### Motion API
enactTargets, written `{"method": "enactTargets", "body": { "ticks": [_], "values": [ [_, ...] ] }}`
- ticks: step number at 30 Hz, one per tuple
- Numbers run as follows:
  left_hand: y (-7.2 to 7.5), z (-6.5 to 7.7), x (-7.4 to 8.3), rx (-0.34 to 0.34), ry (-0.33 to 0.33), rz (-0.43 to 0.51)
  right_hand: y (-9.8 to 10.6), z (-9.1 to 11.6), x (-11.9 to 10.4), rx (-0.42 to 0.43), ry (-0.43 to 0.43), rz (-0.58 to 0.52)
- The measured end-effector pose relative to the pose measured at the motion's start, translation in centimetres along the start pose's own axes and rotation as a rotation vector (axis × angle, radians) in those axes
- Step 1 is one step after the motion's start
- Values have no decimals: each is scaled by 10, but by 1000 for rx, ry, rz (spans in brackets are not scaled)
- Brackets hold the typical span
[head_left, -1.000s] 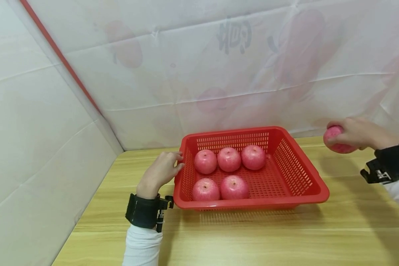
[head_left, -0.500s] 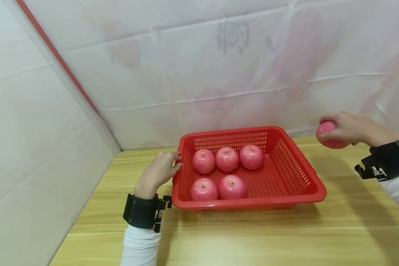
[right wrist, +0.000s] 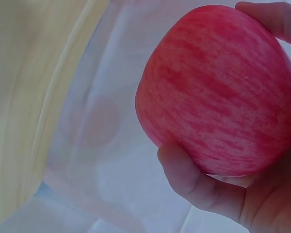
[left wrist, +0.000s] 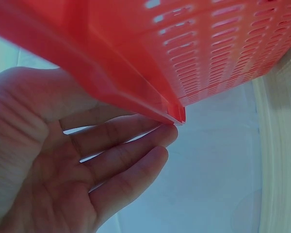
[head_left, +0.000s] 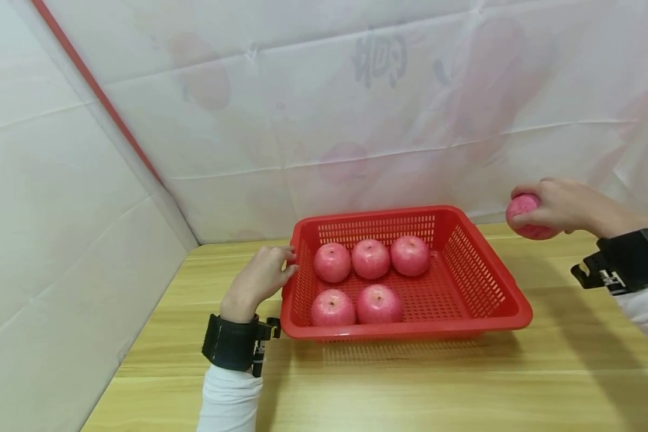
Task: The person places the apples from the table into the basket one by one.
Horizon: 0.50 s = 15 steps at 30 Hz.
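My right hand (head_left: 564,204) holds a pinkish-red apple (head_left: 529,217) above the table, to the right of the basket. Streaked red skin fills much of the right wrist view, where thumb and fingers grip the apple (right wrist: 218,92) from opposite sides. A red plastic basket (head_left: 410,329) contains several similar apples, three in a back row and two in front. At its left end my left hand (head_left: 261,273) touches the rim. Seen from below in the left wrist view, the left hand's fingers (left wrist: 121,160) are fairly straight against the basket rim (left wrist: 111,92); the thumb tip is hidden.
The basket stands on a wood-grain table (head_left: 389,390). Behind it hangs a pale printed sheet (head_left: 313,120), with another pale wall (head_left: 75,240) at the left. Bare basket floor (head_left: 437,297) shows to the right of the apples.
My right hand has carried its apple left and slightly up, closer to the basket. The left hand, basket and the apples inside have stayed in place.
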State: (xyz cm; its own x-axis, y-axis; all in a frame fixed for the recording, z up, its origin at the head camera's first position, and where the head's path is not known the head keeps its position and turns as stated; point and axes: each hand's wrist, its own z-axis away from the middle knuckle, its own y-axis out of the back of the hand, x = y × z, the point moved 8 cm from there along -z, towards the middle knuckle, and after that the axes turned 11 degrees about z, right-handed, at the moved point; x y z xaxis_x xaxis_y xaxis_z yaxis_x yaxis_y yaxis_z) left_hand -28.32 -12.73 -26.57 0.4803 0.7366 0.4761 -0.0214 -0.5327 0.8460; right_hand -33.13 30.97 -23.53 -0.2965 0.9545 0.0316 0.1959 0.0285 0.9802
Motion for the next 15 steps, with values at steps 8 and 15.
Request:
{"method": "enactTargets", "body": {
  "ticks": [8,15],
  "values": [
    [0,1,0,8,-3,8,4,-1,-9,-3,17,-1],
    [0,0,0,13,2,13,11,-4,-20,27,49,29]
  ]
}}
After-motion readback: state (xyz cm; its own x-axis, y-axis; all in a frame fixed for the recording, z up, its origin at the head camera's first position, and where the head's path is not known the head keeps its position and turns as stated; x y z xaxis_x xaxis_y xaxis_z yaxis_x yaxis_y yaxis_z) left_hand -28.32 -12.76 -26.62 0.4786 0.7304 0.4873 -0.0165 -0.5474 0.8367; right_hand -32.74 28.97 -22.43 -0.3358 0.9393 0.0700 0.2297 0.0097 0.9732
